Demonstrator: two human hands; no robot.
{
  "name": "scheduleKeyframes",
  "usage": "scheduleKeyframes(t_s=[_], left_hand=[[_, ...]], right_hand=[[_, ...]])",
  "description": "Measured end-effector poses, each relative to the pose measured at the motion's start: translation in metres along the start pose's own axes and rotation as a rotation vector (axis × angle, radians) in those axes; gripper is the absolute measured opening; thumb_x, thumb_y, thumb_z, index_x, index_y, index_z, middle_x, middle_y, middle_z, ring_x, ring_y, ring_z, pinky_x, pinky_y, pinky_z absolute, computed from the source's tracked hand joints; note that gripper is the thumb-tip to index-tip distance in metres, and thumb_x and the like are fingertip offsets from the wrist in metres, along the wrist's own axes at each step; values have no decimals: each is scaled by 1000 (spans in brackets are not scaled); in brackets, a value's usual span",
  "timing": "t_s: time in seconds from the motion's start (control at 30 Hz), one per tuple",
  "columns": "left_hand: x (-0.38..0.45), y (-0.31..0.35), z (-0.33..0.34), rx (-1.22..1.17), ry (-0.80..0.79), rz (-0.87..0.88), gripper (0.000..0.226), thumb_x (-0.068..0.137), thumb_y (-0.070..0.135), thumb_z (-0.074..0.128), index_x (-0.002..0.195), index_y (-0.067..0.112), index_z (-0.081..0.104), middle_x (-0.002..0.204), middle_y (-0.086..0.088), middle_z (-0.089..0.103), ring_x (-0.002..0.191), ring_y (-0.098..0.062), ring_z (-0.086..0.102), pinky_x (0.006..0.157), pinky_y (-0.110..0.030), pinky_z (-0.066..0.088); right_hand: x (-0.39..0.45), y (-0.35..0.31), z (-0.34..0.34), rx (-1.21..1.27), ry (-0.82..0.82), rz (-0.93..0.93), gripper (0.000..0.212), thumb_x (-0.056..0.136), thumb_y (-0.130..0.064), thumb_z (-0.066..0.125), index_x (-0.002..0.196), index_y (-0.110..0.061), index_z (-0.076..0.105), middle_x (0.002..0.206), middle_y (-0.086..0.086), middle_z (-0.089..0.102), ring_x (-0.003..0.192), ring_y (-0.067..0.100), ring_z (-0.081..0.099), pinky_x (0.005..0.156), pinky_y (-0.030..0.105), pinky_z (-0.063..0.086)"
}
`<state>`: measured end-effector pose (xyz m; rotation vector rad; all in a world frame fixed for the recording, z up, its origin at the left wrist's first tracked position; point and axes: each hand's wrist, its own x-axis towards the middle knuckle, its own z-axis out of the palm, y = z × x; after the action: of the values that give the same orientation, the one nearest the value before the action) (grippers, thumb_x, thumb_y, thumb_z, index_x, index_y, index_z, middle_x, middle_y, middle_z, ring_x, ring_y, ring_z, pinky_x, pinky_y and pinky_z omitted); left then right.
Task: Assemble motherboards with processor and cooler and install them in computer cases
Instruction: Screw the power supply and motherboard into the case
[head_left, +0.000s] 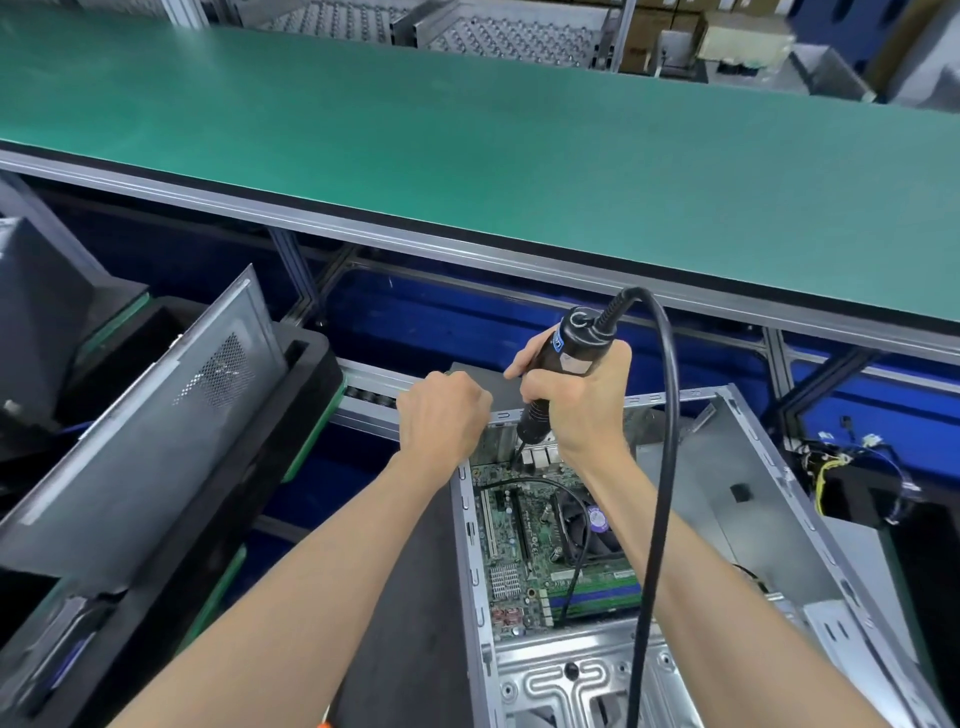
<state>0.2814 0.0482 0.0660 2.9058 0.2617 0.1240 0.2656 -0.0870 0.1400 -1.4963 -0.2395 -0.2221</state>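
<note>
Right hand (571, 410) grips the screwdriver (558, 374); left hand (441, 415), clenched, steadies the case (470, 545) at 12 o'clock; a slipped bit could gouge the motherboard (524, 551).

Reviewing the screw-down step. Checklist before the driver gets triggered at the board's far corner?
1. Motherboard lies inside the open case: ok.
2. Cooler on the board: ok.
3. Right hand grips the electric screwdriver, roughly upright: ok.
4. Bit tip on the screw: cannot tell, the spot is too small and shadowed.
5. Left hand rests on the case's far left corner, beside the bit: ok; whether it holds anything, cannot tell.
6. Screwdriver cord hangs over the board: not ok, it may snag.
</note>
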Motion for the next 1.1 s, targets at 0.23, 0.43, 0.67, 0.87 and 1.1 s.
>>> scheduleKeyframes(t_s=[0.23,0.43,0.67,0.87,1.1], left_hand=[[0,0,0,15,6,9,39,93,25,47,56,14,47,53,0,41,47,-20,34,48,-30,21],[1,0,0,33,12,12,41,96,29,48,58,15,50,53,1,40,46,-18,32,47,-29,19],[0,1,-2,21,10,27,39,96,28,47,61,13,55,55,0,43,50,-21,40,50,-30,25],[-1,1,-4,-8,-11,16,36,93,23,50,59,12,55,54,-1,44,53,-27,45,53,-30,31],[-4,1,-7,-22,-5,35,47,96,26,52,53,17,34,53,0,36,46,-19,32,50,-29,24]], right_hand=[[-9,-2,2,-7,-8,-18,30,51,9,58,56,-19,67,62,17,65,60,22,59,58,29,49],[-12,0,3,-25,5,-41,20,52,9,57,58,-8,66,62,23,63,57,33,57,56,32,49],[-11,8,3,-26,12,-50,26,53,7,59,61,-17,68,64,13,67,62,34,61,58,35,52],[-10,12,2,-7,-44,-52,28,54,10,58,64,-14,68,67,11,69,63,27,61,61,30,51],[-4,13,6,15,-225,-64,24,51,8,56,66,-5,70,66,11,69,61,13,59,60,22,46]])
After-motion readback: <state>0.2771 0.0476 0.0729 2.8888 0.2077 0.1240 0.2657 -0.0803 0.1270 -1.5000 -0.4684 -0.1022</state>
